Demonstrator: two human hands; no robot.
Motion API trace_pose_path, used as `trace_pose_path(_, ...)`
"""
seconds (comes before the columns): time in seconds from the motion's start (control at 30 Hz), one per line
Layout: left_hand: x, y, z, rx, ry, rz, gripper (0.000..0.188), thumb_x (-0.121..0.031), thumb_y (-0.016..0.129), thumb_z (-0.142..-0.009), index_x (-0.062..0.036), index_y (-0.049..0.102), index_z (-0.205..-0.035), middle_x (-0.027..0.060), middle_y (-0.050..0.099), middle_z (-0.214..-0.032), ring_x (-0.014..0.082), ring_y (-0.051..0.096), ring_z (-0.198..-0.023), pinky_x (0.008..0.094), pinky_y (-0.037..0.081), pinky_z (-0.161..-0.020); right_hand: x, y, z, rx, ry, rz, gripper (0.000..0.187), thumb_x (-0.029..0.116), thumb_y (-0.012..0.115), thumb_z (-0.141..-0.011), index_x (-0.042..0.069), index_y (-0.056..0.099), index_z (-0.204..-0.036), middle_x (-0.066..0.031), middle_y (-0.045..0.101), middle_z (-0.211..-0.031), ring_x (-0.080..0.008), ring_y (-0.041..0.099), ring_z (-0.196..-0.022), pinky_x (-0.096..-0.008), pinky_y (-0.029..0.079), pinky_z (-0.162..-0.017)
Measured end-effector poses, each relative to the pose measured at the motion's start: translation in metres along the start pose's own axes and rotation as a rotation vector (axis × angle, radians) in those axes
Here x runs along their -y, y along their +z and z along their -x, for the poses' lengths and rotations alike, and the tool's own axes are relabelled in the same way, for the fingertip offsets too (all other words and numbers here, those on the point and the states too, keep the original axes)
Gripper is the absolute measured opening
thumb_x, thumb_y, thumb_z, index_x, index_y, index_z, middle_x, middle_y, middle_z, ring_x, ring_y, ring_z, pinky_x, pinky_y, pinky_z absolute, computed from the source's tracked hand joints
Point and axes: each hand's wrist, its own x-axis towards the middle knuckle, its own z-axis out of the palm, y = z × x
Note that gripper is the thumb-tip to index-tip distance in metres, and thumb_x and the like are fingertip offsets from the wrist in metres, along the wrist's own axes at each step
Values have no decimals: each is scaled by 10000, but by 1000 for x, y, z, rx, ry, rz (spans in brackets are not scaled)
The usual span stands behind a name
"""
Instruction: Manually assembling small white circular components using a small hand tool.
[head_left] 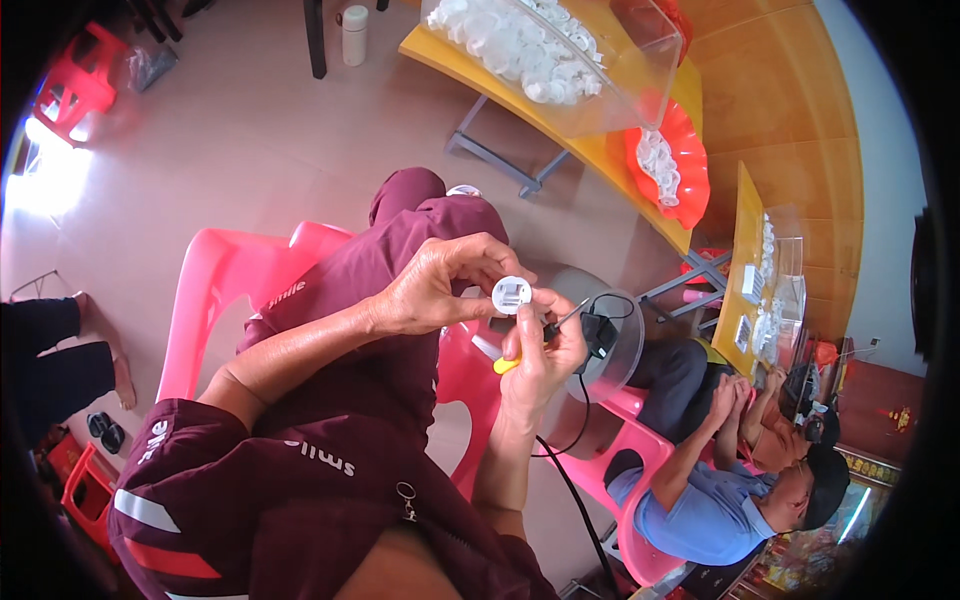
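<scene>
My left hand (440,285) pinches a small round white plastic part (511,294) between thumb and fingers, held up over my lap. My right hand (545,350) grips a screwdriver (530,345) with a yellow and black handle; its metal tip points up toward the white part's edge. The thumb of my right hand touches the white part from below. Both forearms come in from the lower middle, over my maroon trousers and top.
A pink plastic chair (215,290) stands at my left. A clear round tub (615,340) with a black cable sits beyond my hands. A yellow table (600,150) carries a clear bin (560,50) of white parts and a red tray (680,165). Two seated people (740,470) work at right.
</scene>
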Motion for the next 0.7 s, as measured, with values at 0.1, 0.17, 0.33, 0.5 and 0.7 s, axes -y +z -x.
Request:
trace_pose_path(0.1,2,4,2,-48,-4,161,331,63,673,-788,11,543,-1087,99,633,-1084,163,620,-1009,297,526,-865,8,4,-2,2,18,52,125,-45,612,-829,-13,605,-949,-25,562,-692,-43,451,-469,-178,326,-412)
trace_pose_path(0.17,1,2,1,-51,3,196,338,71,670,-786,16,547,-1096,99,633,-1088,164,616,-1018,296,526,-870,9,7,-4,17,-7,71,111,-48,620,-826,-16,613,-932,-23,565,-670,-46,458,-460,-176,329,-411)
trace_pose_path(0.33,-4,-11,1,-42,-38,331,351,80,669,-786,24,578,-1120,98,612,-1107,168,613,-1018,291,523,-878,17,25,-7,20,22,96,102,-45,622,-828,-18,606,-925,-33,565,-673,-54,461,-446,-177,323,-405)
trace_pose_path(0.5,-10,-22,0,83,-77,444,370,74,662,-795,21,603,-1157,89,564,-1121,158,599,-1011,266,507,-884,22,35,-6,37,82,0,179,-71,591,-825,-6,541,-985,-58,568,-704,-68,454,-422,-189,329,-393)
trace_pose_path(0.7,-7,-19,2,110,-177,622,402,-2,633,-853,-18,539,-1243,62,587,-1107,146,578,-1043,275,485,-895,22,39,-3,7,69,-58,183,-81,590,-814,-4,530,-968,-57,544,-687,-66,448,-413,-191,321,-386)
